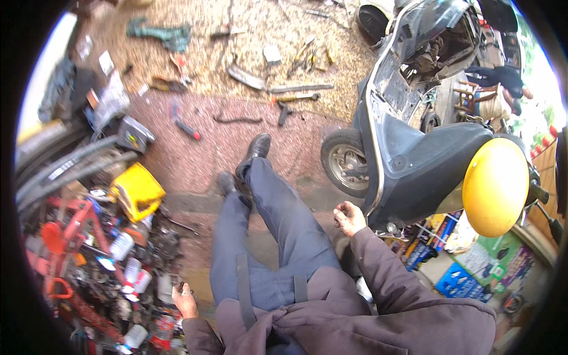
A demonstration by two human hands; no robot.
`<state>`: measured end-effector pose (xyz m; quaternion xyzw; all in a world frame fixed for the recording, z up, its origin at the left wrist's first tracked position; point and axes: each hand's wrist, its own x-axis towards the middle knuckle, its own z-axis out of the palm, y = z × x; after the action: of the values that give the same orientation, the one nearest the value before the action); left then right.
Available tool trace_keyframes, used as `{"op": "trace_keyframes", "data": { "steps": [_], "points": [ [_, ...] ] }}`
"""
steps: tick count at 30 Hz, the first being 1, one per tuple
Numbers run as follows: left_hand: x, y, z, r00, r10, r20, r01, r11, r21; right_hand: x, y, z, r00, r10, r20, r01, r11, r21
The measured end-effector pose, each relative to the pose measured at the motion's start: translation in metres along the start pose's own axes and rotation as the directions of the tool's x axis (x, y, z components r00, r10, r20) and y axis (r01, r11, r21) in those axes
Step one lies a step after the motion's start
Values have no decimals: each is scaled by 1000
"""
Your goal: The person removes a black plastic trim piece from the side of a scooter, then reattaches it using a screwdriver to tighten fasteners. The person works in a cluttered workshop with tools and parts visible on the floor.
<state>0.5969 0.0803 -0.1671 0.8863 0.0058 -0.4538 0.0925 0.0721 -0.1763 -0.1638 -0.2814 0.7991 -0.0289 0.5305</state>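
My left hand [186, 302] is low at my left side, fingers bent, next to a heap of bottles and parts. A small dark thing shows at its fingertips, too small to name. My right hand [350, 219] is held out in front of the scooter's lower body, fingers curled in; whatever it may hold is hidden. Just beyond it stands a dark scooter [408, 154] with some panels off and its inside exposed. The scooter's small wheel [348, 163] lies nearest my right hand. A smooth yellow rounded shell [496, 188] sits over the scooter's handlebar end.
Ahead on the ground lie a red-tipped screwdriver [189, 130], a curved dark rod [236, 119], a long metal bar [300, 87], pliers [305, 59] and a green cloth [160, 35]. A yellow jug [138, 192] and a red metal frame [71, 236] stand left; colourful boxes [461, 281] right.
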Motion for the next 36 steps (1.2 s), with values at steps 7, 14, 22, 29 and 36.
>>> {"op": "trace_keyframes", "data": {
  "steps": [7, 14, 22, 29, 36],
  "points": [
    [1, 238, 1, 965, 259, -50, -260, 965, -28, 26, -85, -36, 997, -36, -64, 47, 984, 170],
    [-22, 472, 80, 779, 613, 136, -626, 774, 94, 39, -122, -89, 984, -36, -175, 103, 915, 391],
    [-94, 661, 96, 616, 769, 172, -788, 608, 101, 15, -207, -158, 969, 40, -246, 34, 956, 290],
    [-45, 878, 243, 452, 833, 319, -891, 401, 215, 102, -328, -242, 883, 74, -464, 102, 934, 343],
    [-125, 1069, 378, 253, 784, 567, -961, 270, 56, 122, -373, -246, 877, 363, -316, -142, 823, 551]
  ]
}}
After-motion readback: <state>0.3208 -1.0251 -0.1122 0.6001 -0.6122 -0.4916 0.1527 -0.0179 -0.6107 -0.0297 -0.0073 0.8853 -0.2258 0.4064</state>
